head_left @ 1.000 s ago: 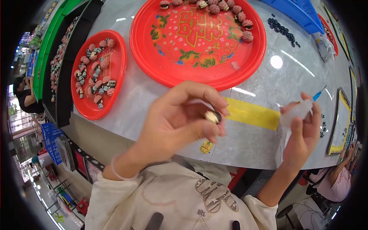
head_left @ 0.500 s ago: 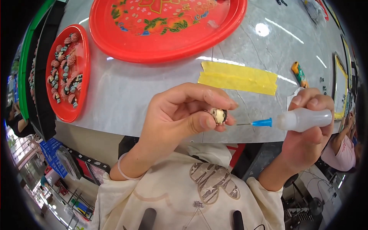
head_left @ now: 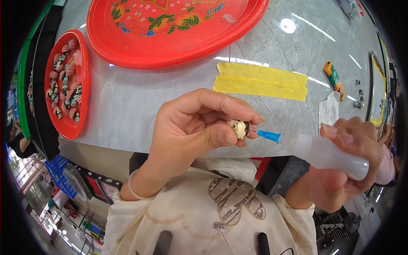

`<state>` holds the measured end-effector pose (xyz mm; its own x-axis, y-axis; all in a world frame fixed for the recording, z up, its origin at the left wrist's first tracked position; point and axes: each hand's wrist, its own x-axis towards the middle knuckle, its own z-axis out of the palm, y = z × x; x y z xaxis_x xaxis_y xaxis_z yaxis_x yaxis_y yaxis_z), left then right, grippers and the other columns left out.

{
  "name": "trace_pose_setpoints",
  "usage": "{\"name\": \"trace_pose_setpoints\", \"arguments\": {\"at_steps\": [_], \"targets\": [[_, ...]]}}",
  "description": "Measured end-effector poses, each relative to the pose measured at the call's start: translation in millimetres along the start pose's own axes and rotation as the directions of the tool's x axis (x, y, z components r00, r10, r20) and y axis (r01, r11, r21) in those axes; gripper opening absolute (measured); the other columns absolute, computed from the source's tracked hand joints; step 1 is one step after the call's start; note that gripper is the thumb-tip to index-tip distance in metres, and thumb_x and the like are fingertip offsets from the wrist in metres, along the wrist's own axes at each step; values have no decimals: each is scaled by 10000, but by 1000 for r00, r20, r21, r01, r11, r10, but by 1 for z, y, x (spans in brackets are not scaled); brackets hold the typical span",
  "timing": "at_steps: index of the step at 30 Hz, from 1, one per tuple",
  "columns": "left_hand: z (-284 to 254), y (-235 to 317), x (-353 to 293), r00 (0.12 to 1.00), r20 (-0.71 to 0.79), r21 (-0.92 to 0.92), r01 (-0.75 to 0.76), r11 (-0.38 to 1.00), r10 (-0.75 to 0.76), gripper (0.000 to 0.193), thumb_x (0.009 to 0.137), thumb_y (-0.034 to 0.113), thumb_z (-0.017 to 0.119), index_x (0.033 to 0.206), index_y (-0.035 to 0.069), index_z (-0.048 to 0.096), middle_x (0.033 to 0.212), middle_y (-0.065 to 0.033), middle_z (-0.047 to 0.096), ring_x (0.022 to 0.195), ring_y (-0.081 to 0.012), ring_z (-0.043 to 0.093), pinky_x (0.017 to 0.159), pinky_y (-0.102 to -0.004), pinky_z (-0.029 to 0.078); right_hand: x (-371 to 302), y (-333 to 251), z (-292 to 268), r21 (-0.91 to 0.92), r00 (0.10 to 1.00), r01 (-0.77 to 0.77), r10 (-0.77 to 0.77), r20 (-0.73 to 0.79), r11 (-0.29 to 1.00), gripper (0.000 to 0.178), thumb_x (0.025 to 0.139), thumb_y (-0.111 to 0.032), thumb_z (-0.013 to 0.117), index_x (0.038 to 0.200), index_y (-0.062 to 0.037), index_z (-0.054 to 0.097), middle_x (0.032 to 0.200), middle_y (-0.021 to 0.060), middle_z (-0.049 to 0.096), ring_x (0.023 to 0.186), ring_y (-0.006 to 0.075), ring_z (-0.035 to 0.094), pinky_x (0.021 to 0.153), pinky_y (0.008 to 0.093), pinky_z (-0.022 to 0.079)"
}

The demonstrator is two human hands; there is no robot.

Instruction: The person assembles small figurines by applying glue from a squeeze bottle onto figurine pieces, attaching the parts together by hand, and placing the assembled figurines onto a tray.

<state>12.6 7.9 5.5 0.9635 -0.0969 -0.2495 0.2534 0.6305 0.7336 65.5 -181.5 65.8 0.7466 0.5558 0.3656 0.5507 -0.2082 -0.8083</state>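
Observation:
My left hand [head_left: 180,131] is closed, pinching a small cream-and-dark figurine piece [head_left: 239,129] between thumb and fingers. My right hand [head_left: 355,174] grips a translucent white squeeze bottle [head_left: 329,155], its base tilted down to the right. From the bottle's mouth a blue-hubbed dispensing needle [head_left: 269,136] points left at the dark side of the piece. The needle's end lies at or very close to that side; whether it touches, I cannot tell. Fingers hide part of the piece.
A large red tray [head_left: 140,59] with a floral print lies at the back. Several small pink-and-dark figurines [head_left: 63,80] fill a red oval tray [head_left: 85,97] on the left. Yellow tape [head_left: 261,81], an orange-green tube [head_left: 334,80], white paper [head_left: 328,111] and small dark bits [head_left: 359,97] lie on the grey table.
My right hand has brought the bottle left and tipped it, so the needle now meets the figurine piece's side instead of standing apart. The left hand keeps its pinch. The view has shifted slightly.

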Motion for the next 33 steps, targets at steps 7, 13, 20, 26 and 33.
{"name": "trace_pose_setpoints", "arguments": {"at_steps": [7,13,20,26,33], "targets": [[0,-2,1,1000,-12,-2,-13,1000,13,304,685,204,656,847,12,485,840,-157,526,706,-195,560,538,-204,486,-7,8,0,123,994,55,-42,-100,991,357,707,-234,583,904,40,467,817,162,514,652,190,481,555,276,390],[6,0,3,1000,10,-24,10,1000,-10,299,692,197,654,843,17,469,840,-150,520,696,-196,562,537,-214,479,-17,21,-16,276,862,-232,328,-386,933,313,716,-151,576,927,41,448,901,159,485,788,227,520,691,306,423],[1,-7,1,998,-4,77,-64,995,65,276,712,181,643,822,13,454,824,-127,504,678,-170,540,530,-213,449,15,72,12,-187,907,-259,173,-384,948,331,642,53,607,919,-16,439,864,62,543,801,125,519,696,254,407],[6,-4,-1,997,-14,113,-77,991,79,274,715,187,637,833,0,475,824,-142,517,690,-187,561,544,-227,475,-4,80,-65,-512,865,-360,73,-496,780,197,667,3,569,862,-22,552,819,45,563,715,124,525,655,242,413],[4,-4,1,999,5,100,-55,993,54,276,708,179,642,836,-1,477,828,-143,519,698,-192,561,562,-246,473,-18,105,-102,-501,801,-503,164,-575,704,155,703,-14,548,857,10,550,739,55,563,646,111,517,613,234,412]]}}
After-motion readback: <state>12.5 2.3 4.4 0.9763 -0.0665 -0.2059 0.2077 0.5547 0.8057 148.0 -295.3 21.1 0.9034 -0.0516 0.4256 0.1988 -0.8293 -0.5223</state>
